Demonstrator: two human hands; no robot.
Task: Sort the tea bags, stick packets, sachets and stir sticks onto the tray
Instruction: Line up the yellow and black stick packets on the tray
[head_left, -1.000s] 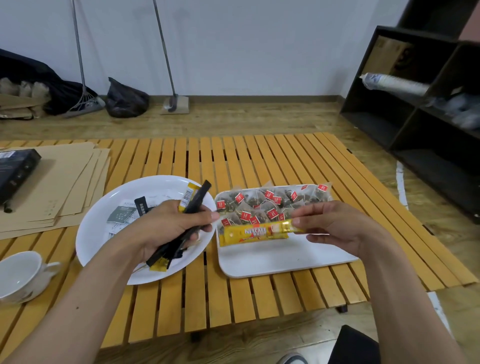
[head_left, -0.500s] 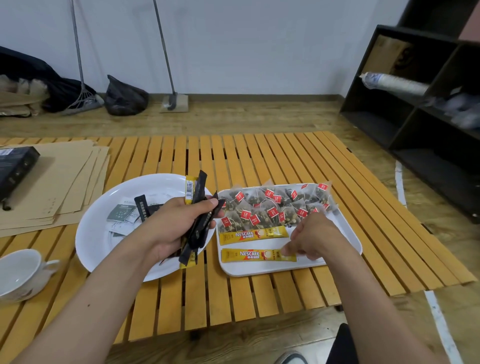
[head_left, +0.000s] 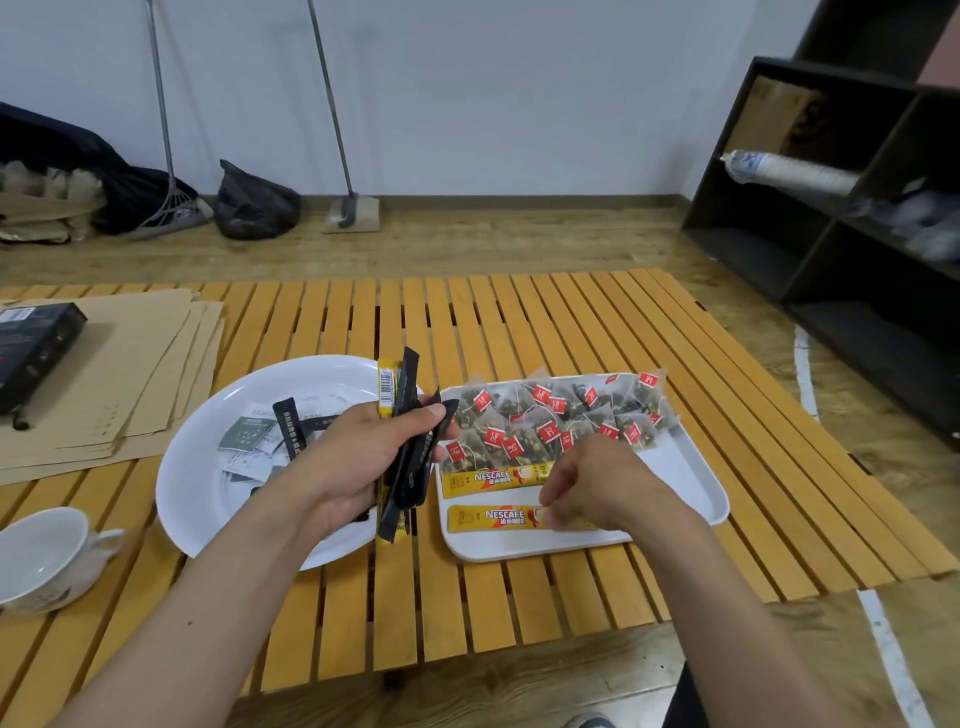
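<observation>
A white rectangular tray (head_left: 691, 467) lies on the slatted table, with several red-tagged tea bags (head_left: 550, 421) along its far side. Two yellow stick packets lie in front of them, the upper one (head_left: 488, 478) and the lower one (head_left: 493, 518). My right hand (head_left: 592, 483) rests on the tray, its fingertips pinching the right end of the lower packet. My left hand (head_left: 358, 457) grips a bundle of black and yellow stick packets (head_left: 405, 457) upright over the gap between tray and plate.
A round white plate (head_left: 197, 499) to the left holds sachets (head_left: 247, 434) and a black stick. A white cup (head_left: 36, 558) stands at the left edge. Brown envelopes (head_left: 145, 374) and a black box (head_left: 36, 348) lie far left. A dark shelf unit (head_left: 841, 208) is at the right.
My right hand brought a yellow stick packet down and laid it on the tray below the other one. My left hand turned its bundle more upright.
</observation>
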